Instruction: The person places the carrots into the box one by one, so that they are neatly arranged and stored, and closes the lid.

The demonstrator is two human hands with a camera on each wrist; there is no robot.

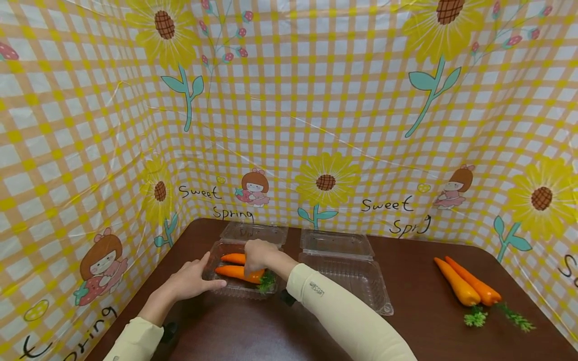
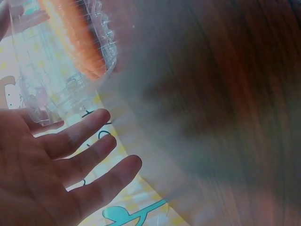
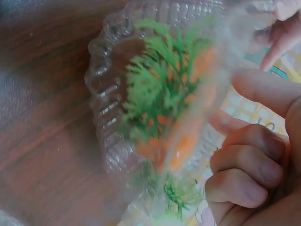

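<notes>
Two orange carrots with green leafy tops lie side by side in the left clear plastic box. My left hand is at the box's left end, fingers spread, with the thumb by the front corner; the left wrist view shows its fingers extended. Reaching in from the right, my right hand is over the carrots, a fingertip overlapping the front one. In the right wrist view three of its fingers are curled, while thumb and index finger point toward the carrots; I cannot tell whether they pinch one.
The left box's lid lies folded back behind it. Right of it stands a second open clear box, its lid folded back. Two more carrots lie at the table's right side. A checked cloth surrounds the dark table.
</notes>
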